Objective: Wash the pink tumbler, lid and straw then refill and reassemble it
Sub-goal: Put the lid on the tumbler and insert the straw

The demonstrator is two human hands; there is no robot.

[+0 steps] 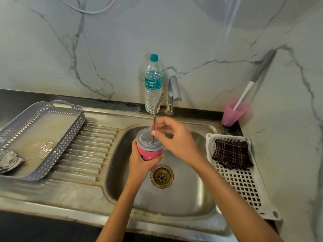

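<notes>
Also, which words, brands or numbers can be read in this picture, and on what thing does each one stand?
"Suriya Aqua": on the teal label of the water bottle.
Small print below it on that label: too small to read.
Dark mark on the pink tumbler: partly hidden by the left hand, unreadable.
Nothing else bears text.

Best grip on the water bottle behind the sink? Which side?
Probably grip the water bottle round its labelled middle, coming from the front-left. It stands upright close to the wall, and the tap crowds its right side.
</notes>
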